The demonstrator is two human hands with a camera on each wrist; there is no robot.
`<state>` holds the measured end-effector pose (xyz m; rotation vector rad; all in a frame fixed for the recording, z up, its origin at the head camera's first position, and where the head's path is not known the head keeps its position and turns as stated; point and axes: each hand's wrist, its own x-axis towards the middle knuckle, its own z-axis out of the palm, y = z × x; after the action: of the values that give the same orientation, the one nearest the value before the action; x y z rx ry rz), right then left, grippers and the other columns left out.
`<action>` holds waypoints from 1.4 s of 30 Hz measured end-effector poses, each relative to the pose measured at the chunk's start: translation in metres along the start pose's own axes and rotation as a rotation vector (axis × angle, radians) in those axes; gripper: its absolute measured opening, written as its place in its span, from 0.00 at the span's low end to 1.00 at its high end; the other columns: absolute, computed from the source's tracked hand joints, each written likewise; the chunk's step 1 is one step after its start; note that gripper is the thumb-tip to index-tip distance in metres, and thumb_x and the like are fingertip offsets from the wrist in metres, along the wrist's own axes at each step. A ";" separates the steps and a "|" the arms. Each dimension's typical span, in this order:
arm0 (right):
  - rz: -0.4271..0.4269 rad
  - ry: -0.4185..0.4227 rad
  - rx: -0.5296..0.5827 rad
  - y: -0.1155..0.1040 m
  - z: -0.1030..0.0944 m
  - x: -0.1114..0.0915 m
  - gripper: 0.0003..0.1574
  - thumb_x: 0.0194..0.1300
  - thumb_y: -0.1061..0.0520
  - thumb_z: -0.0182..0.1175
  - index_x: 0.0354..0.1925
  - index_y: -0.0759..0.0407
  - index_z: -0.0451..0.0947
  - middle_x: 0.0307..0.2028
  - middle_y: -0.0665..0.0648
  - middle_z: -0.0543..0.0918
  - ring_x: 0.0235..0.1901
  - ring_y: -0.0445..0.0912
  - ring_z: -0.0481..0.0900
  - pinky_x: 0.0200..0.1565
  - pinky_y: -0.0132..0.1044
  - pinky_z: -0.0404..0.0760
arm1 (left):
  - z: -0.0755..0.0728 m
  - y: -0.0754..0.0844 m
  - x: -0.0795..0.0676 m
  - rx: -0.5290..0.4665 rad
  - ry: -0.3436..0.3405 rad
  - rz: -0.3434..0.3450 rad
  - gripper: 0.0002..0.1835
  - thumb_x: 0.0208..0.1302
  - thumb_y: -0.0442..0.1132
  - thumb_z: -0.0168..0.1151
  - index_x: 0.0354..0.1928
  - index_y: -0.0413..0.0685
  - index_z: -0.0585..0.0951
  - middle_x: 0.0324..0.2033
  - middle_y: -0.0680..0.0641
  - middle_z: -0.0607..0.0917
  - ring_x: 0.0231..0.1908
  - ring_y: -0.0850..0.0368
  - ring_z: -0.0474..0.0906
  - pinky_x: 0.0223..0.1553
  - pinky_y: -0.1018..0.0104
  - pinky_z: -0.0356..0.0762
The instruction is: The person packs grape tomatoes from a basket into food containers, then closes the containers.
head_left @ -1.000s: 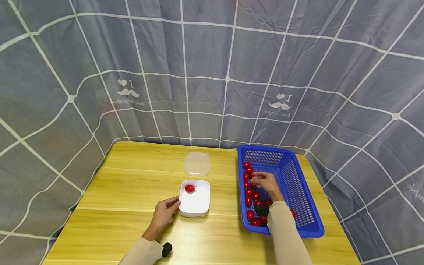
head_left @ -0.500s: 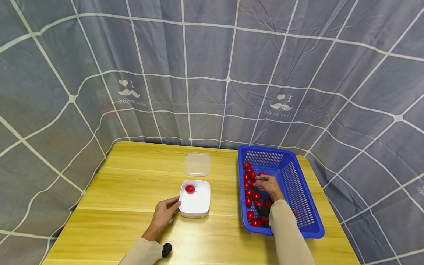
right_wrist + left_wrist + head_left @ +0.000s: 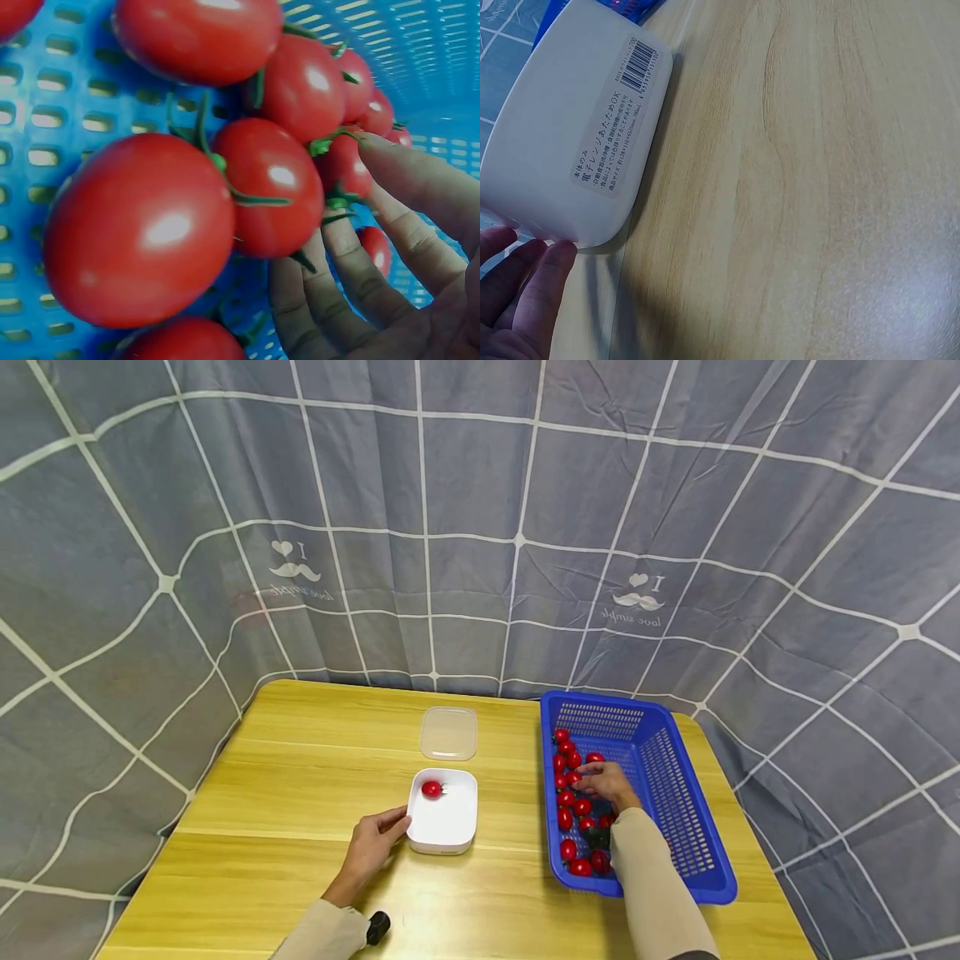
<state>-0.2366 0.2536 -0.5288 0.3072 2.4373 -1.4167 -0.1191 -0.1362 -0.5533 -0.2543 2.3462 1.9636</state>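
My left hand (image 3: 371,847) touches the left side of a white square box (image 3: 444,822), its fingertips against the outer wall. In the left wrist view the fingers (image 3: 540,296) meet the box's corner. One cherry tomato (image 3: 431,789) with a green stem lies inside. My right hand (image 3: 606,783) is inside a blue perforated basket (image 3: 678,802) holding several red cherry tomatoes (image 3: 565,819). In the right wrist view thumb and fingers are spread around a small cherry tomato (image 3: 346,165), with the thumb tip at its stem. A firm hold does not show.
A clear lid (image 3: 448,733) lies flat behind the white box on the wooden table (image 3: 315,760). A grey curtain with white lines (image 3: 465,577) hangs behind the table. The basket's raised walls surround the right hand.
My right hand has shifted slightly toward the near side of the basket, and a cherry tomato beyond its fingers has come into view. The left hand and the box stay put.
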 end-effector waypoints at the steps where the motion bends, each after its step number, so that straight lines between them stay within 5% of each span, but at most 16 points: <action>1: 0.003 -0.009 -0.007 0.001 0.001 0.000 0.25 0.56 0.68 0.66 0.52 0.76 0.75 0.30 0.56 0.85 0.28 0.45 0.80 0.34 0.40 0.85 | 0.000 0.000 0.000 -0.001 -0.001 0.003 0.18 0.67 0.32 0.60 0.55 0.27 0.78 0.52 0.32 0.80 0.52 0.46 0.78 0.47 0.69 0.82; 24: -0.009 -0.024 -0.008 0.004 0.005 0.005 0.19 0.54 0.70 0.66 0.44 0.76 0.75 0.20 0.49 0.78 0.21 0.40 0.75 0.24 0.31 0.79 | 0.000 -0.001 0.000 -0.006 -0.005 0.003 0.18 0.67 0.33 0.60 0.55 0.27 0.78 0.52 0.32 0.80 0.51 0.47 0.78 0.47 0.69 0.82; 42: -0.098 -0.001 -0.021 -0.010 -0.001 -0.006 0.23 0.56 0.68 0.67 0.49 0.78 0.76 0.31 0.57 0.81 0.26 0.41 0.78 0.36 0.38 0.85 | -0.001 -0.003 0.002 0.016 -0.008 0.010 0.18 0.67 0.33 0.60 0.55 0.28 0.78 0.52 0.33 0.81 0.51 0.47 0.79 0.47 0.67 0.82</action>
<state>-0.2343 0.2496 -0.5178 0.1846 2.4962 -1.4291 -0.1200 -0.1381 -0.5565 -0.2334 2.3624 1.9457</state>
